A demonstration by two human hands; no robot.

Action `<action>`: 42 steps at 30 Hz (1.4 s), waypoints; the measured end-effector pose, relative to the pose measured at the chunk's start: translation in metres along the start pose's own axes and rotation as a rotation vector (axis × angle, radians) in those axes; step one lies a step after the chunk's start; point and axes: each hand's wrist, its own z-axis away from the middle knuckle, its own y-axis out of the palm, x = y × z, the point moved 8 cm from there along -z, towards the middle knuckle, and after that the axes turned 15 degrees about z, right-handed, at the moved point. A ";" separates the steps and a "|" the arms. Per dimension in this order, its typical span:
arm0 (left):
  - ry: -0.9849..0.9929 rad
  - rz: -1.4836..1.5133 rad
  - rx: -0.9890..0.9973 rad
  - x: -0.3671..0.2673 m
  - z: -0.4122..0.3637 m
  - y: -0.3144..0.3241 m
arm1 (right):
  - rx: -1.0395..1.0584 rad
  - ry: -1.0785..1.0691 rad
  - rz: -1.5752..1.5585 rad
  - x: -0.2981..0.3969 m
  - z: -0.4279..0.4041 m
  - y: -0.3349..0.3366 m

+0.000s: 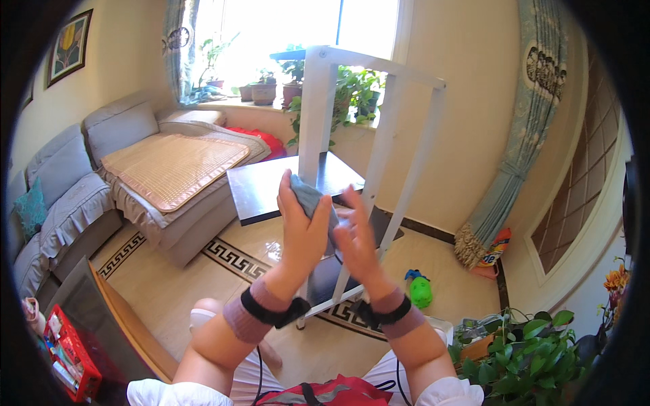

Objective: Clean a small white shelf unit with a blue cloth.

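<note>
My left hand [303,228] grips a folded grey-blue cloth [306,195], its fingers and thumb wrapped around the cloth's sides. Close on the right, my right hand [358,242] is blurred, with fingers spread and palm turned toward the cloth. Whether it touches the cloth's lower edge I cannot tell. Both hands are in front of a standing shelf rack with a white frame [316,111]. Its dark, glossy middle shelf [264,189] lies behind the cloth, and a lower dark shelf [325,284] shows between my forearms.
A grey sofa [177,238] bearing a woven mat [175,165] stands left. A table [127,325] with a red basket [91,378] is at lower left. Leafy plants [528,350] crowd the lower right. A green toy [420,292] lies on the tiled floor.
</note>
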 end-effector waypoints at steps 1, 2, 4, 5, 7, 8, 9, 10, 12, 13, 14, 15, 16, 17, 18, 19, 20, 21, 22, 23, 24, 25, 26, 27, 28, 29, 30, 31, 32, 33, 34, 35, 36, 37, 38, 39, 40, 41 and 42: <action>0.000 0.019 0.005 -0.003 0.009 0.005 | -0.004 -0.004 0.019 0.004 0.006 0.004; 0.034 -0.082 0.051 -0.008 0.016 0.013 | 0.054 -0.019 0.007 0.008 0.010 0.011; 0.082 -0.016 0.196 -0.028 0.025 0.025 | 0.112 0.011 -0.006 0.016 0.006 0.008; 0.082 -0.005 0.199 -0.042 0.023 0.021 | 0.110 0.011 0.005 0.023 -0.002 0.001; 0.108 0.086 0.337 -0.072 0.015 0.022 | -0.245 0.365 -0.209 0.004 -0.019 -0.041; 0.220 -0.011 0.318 -0.075 0.003 0.016 | -0.390 0.302 -0.179 0.007 -0.035 -0.064; 0.351 -0.121 0.231 -0.084 -0.010 0.009 | -0.531 0.240 -0.149 0.011 -0.052 -0.086; 0.300 -0.059 0.180 -0.074 -0.027 0.005 | -0.578 0.127 -0.166 0.022 -0.073 -0.099; 0.246 -0.004 0.125 -0.046 -0.056 0.001 | -0.592 -0.043 -0.143 0.034 -0.112 -0.110; 0.130 0.179 0.136 -0.026 -0.071 0.003 | -0.563 -0.101 -0.093 0.037 -0.130 -0.112; 0.015 0.359 0.146 -0.009 -0.080 0.004 | -0.561 -0.101 -0.095 0.029 -0.148 -0.112; 0.015 0.376 0.154 -0.003 -0.084 0.009 | -0.469 -0.175 0.272 0.030 -0.168 -0.111; -0.152 0.402 0.282 0.014 -0.085 0.021 | -0.361 -0.238 0.623 0.035 -0.181 -0.098; -0.322 0.424 0.409 0.029 -0.081 0.030 | -0.361 -0.237 0.627 0.033 -0.188 -0.102; -0.454 0.331 0.486 0.040 -0.074 0.027 | -0.363 -0.255 0.776 0.042 -0.191 -0.100; -0.457 0.327 0.485 0.041 -0.072 0.024 | -0.364 -0.278 0.923 0.050 -0.195 -0.096; -0.435 0.307 0.502 0.041 -0.070 0.023 | -0.376 -0.296 0.943 0.050 -0.199 -0.096; -0.416 0.291 0.521 0.041 -0.068 0.024 | -0.372 -0.289 0.944 0.049 -0.201 -0.094; -0.424 0.291 0.522 0.043 -0.069 0.025 | -0.404 -0.258 0.952 0.047 -0.203 -0.094; -0.404 0.292 0.511 0.041 -0.071 0.024 | -0.435 -0.225 0.960 0.043 -0.203 -0.094; -0.386 0.294 0.502 0.038 -0.072 0.024 | -0.431 -0.214 0.965 0.035 -0.205 -0.094; -0.397 0.296 0.506 0.038 -0.070 0.026 | -0.444 -0.161 0.867 0.024 -0.206 -0.097; -0.390 0.284 0.491 0.037 -0.068 0.027 | -0.458 -0.108 0.770 0.012 -0.204 -0.100; -0.379 0.264 0.471 0.038 -0.070 0.024 | -0.455 -0.102 0.767 0.005 -0.198 -0.093; -0.369 0.258 0.468 0.040 -0.070 0.023 | -0.439 -0.028 0.755 -0.005 -0.187 -0.089; -0.373 0.258 0.469 0.040 -0.071 0.022 | -0.423 0.045 0.742 -0.014 -0.175 -0.084; -0.365 0.247 0.461 0.039 -0.071 0.022 | -0.421 0.048 0.747 -0.019 -0.161 -0.080; -0.356 0.234 0.451 0.039 -0.071 0.021 | -0.369 0.131 0.743 -0.035 -0.147 -0.075; -0.358 0.234 0.448 0.041 -0.071 0.020 | -0.316 0.212 0.738 -0.051 -0.132 -0.069; -0.357 0.247 0.454 0.040 -0.072 0.020 | -0.286 0.245 0.774 -0.060 -0.117 -0.066; -0.357 0.262 0.462 0.040 -0.072 0.022 | -0.257 0.280 0.813 -0.071 -0.100 -0.065; -0.358 0.270 0.465 0.039 -0.071 0.024 | -0.258 0.280 0.821 -0.080 -0.081 -0.064; -0.356 0.277 0.457 0.038 -0.071 0.027 | -0.256 0.222 0.823 -0.086 -0.063 -0.063; -0.352 0.277 0.444 0.036 -0.071 0.025 | -0.250 0.163 0.815 -0.084 -0.054 -0.059; -0.350 0.282 0.445 0.035 -0.070 0.025 | -0.252 0.160 0.820 -0.087 -0.049 -0.061; -0.365 0.264 0.445 0.036 -0.070 0.025 | -0.237 0.182 0.829 -0.087 -0.050 -0.062; -0.379 0.247 0.445 0.037 -0.070 0.024 | -0.224 0.203 0.838 -0.087 -0.052 -0.063; -0.371 0.252 0.445 0.037 -0.071 0.024 | -0.227 0.195 0.841 -0.085 -0.060 -0.067; -0.385 0.263 0.440 0.040 -0.071 0.023 | -0.304 0.097 0.795 -0.069 -0.076 -0.074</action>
